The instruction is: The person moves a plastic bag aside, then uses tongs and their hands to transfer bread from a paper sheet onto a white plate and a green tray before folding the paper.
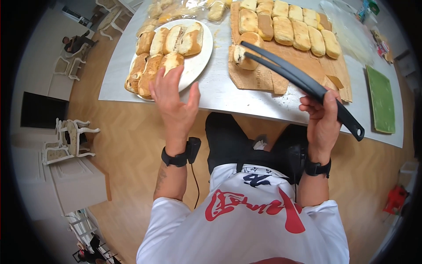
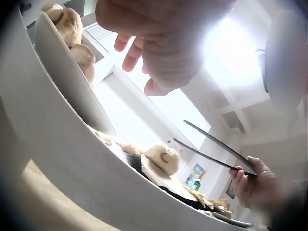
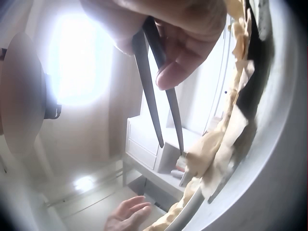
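Observation:
My right hand (image 1: 323, 121) grips a pair of black tongs (image 1: 307, 83) near the handle end. The two tong tips stand slightly apart over a single filled bun (image 1: 246, 63) at the front left of the brown paper (image 1: 294, 66). In the left wrist view the tongs (image 2: 221, 147) hang above that bun (image 2: 164, 160). My left hand (image 1: 173, 99) is at the front edge of a white plate (image 1: 201, 57), its fingers loosely bent and overlapping the nearest bun (image 1: 172, 60) in the head view. Several browned buns (image 1: 151, 70) sit on this plate in two rows.
More buns (image 1: 281, 28) stand in rows at the back of the paper. Bagged bread (image 1: 184, 9) lies behind the plate. A green tray (image 1: 380, 99) is at the table's right edge, with clear plastic (image 1: 347, 35) behind it. The table's front edge (image 1: 263, 115) runs close to the body.

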Demonstrator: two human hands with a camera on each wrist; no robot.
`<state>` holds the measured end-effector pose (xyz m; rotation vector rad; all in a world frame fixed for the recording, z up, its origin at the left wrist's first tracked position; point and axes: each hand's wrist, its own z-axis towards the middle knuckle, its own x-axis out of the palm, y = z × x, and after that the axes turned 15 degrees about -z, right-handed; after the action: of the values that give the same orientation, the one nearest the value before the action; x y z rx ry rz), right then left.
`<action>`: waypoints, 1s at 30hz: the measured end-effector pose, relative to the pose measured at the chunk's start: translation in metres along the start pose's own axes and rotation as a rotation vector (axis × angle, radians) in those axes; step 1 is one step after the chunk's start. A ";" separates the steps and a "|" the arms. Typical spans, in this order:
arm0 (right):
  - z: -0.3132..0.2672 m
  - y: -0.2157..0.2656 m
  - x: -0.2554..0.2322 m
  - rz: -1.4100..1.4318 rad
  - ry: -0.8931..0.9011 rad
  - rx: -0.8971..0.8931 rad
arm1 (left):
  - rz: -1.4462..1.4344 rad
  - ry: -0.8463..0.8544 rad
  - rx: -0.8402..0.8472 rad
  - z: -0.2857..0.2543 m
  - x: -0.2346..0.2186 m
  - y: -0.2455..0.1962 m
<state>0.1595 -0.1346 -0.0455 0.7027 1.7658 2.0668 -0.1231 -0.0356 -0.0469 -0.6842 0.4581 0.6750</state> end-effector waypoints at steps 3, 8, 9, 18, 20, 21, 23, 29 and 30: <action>0.009 0.000 -0.013 -0.041 -0.114 0.012 | -0.111 0.004 0.054 0.003 0.014 -0.015; 0.012 -0.010 -0.022 -0.051 -0.166 0.066 | -0.271 0.041 0.095 0.009 0.045 -0.037; 0.012 -0.011 -0.022 -0.045 -0.163 0.070 | -0.298 0.047 0.102 0.011 0.052 -0.041; 0.010 -0.014 -0.018 -0.041 -0.158 0.084 | -0.380 0.070 0.184 0.028 0.089 -0.050; 0.011 -0.016 -0.017 -0.043 -0.146 0.092 | -0.396 0.053 0.156 0.031 0.095 -0.052; 0.011 -0.017 -0.017 -0.044 -0.143 0.098 | -0.380 0.053 0.136 0.032 0.097 -0.053; 0.011 -0.019 -0.017 -0.046 -0.138 0.109 | -0.348 0.054 0.096 0.034 0.101 -0.054; 0.010 -0.021 -0.017 -0.022 -0.132 0.121 | -0.386 0.028 0.009 0.041 0.106 -0.055; 0.009 -0.022 -0.017 -0.002 -0.128 0.135 | -0.397 0.023 -0.002 0.040 0.106 -0.055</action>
<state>0.1776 -0.1324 -0.0683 0.8508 1.8445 1.8701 -0.0045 0.0045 -0.0578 -0.7585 0.3296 0.2934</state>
